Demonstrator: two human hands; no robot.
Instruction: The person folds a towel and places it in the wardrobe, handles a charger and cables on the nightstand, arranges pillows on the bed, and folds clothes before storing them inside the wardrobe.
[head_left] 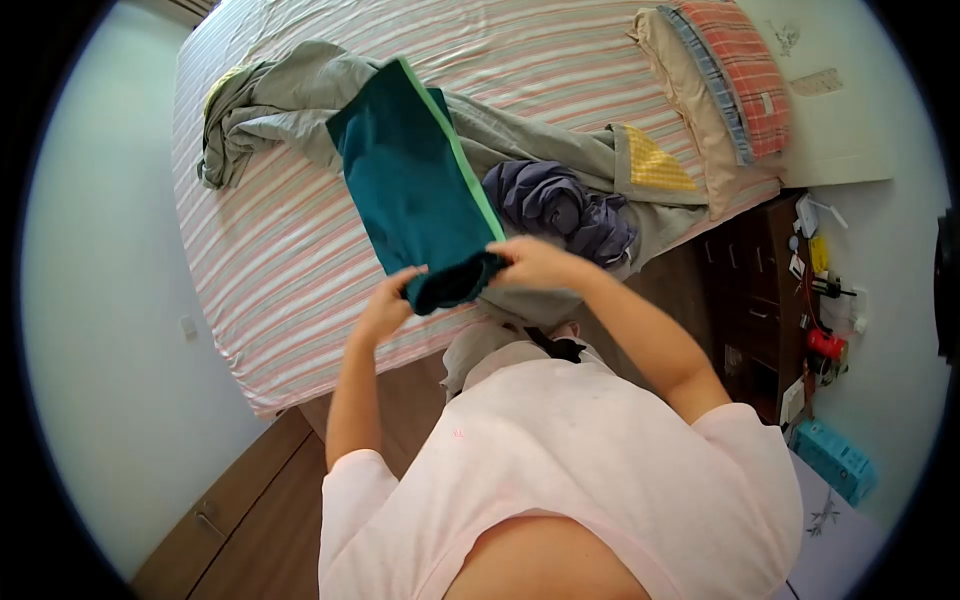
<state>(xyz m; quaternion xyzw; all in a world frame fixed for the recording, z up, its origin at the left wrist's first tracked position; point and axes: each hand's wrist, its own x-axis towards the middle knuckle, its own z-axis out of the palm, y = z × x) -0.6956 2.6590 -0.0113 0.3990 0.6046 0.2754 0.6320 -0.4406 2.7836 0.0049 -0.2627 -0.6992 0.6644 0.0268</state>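
Note:
A pair of dark teal elastic-waist pants (405, 170) with a light green side stripe hangs stretched out over the bed, away from my body. Its gathered waistband (450, 285) is nearest me. My left hand (385, 305) pinches the left end of the waistband. At the right end, my right hand (535, 262) has its fingers closed on the cloth; the fingertips are partly hidden. A bunched dark purple-grey cloth (560, 205) lies on the bed just beyond my right hand. Behind the pants is a crumpled grey blanket (300, 95) with yellow checked patches.
The bed (260, 270) has a striped sheet. Pillows (735, 85) are stacked at its far right. To the right stands a dark wooden cabinet (745, 265) with small items and cables, and a blue box (835, 460). A wooden cabinet (230, 510) is at lower left.

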